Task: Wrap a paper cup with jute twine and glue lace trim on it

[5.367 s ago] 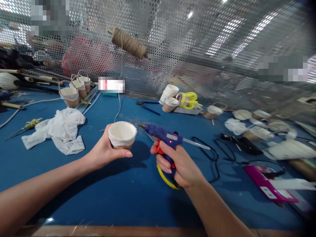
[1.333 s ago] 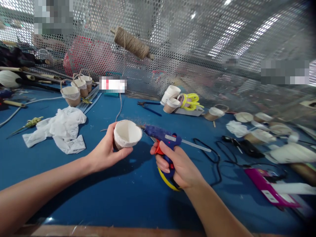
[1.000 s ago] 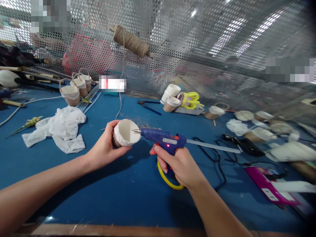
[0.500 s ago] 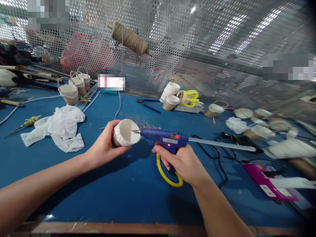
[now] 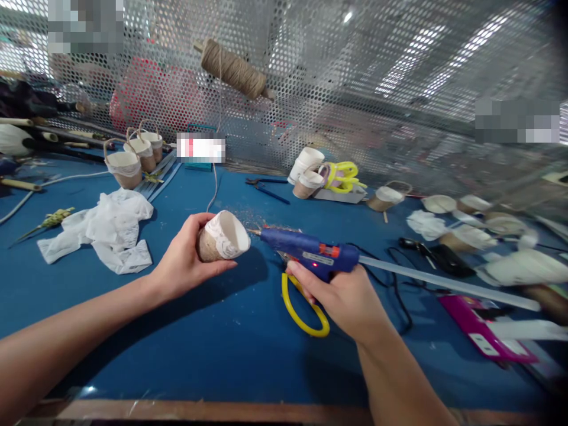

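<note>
My left hand (image 5: 184, 266) is wrapped round a small cup (image 5: 220, 236) with twine round its body and white lace at the rim, tilted so its mouth faces right. My right hand (image 5: 344, 296) grips a blue hot-glue gun (image 5: 306, 249) with a red light on its side and a long clear glue stick (image 5: 448, 283) trailing out behind it. The gun's nozzle points left, a short gap from the cup's rim. A yellow wire stand loops under the gun.
Blue table top (image 5: 222, 349) with a perforated metal screen (image 5: 355, 77) behind it, holding a twine spool (image 5: 233, 69). White lace cloth (image 5: 104, 231) lies at left, finished little baskets (image 5: 133, 157) behind it. More cups (image 5: 306, 171), black cables (image 5: 399, 266) and a magenta box (image 5: 483, 331) lie at right.
The glue gun's nozzle was inside the cup's mouth; it has now drawn back to the right. My left hand has tipped the cup further onto its side.
</note>
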Available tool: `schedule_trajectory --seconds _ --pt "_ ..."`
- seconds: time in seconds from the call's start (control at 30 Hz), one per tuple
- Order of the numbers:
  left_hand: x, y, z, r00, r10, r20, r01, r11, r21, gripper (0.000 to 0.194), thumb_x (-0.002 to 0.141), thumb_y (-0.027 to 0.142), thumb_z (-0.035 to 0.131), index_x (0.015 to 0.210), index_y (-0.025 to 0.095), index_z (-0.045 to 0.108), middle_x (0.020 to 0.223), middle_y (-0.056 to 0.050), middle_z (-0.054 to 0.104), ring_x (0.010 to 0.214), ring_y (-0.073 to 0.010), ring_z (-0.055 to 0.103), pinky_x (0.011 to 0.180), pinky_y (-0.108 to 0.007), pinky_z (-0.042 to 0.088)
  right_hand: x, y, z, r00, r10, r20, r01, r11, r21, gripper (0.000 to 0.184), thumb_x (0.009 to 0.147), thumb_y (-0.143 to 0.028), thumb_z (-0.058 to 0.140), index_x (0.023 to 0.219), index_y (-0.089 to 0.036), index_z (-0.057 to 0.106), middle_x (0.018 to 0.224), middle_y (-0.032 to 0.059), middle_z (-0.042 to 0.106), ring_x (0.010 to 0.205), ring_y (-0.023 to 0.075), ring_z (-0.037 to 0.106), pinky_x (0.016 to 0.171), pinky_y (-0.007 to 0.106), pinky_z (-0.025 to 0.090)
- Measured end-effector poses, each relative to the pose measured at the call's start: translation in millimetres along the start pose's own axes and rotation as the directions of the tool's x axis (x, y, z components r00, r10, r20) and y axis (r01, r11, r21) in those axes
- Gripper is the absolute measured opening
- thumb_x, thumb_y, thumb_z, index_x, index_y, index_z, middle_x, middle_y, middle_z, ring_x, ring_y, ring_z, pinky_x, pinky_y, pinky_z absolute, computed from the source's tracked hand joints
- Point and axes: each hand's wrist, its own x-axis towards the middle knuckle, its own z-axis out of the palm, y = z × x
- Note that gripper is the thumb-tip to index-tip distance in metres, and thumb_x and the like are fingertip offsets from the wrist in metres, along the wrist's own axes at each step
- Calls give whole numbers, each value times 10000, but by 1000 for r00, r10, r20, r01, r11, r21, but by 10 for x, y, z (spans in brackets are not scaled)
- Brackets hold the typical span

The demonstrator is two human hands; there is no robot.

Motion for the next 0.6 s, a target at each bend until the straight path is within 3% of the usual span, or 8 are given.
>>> schedule_trajectory --seconds 0.17,0.6 --pt "11 -20 -12 997 70 -36 -68 997 42 608 638 354 747 1114 199 402 1047 -65 523 953 -213 566 825 -363 477 -1 19 -10 999 -54 -5 53 993 -106 237 773 -369 581 606 -202 583 456 -4 552 504 173 579 475 273 470" --pt "1 -30 -38 989 137 -64 -126 980 154 616 642 352 748 1139 215 412 1082 -81 533 966 -231 561 818 -390 472 -3 -18 -8 999 -43 -28 41 995 -96 199 765 -361 617 611 -236 606 401 -6 517 488 203 585 397 288 436"
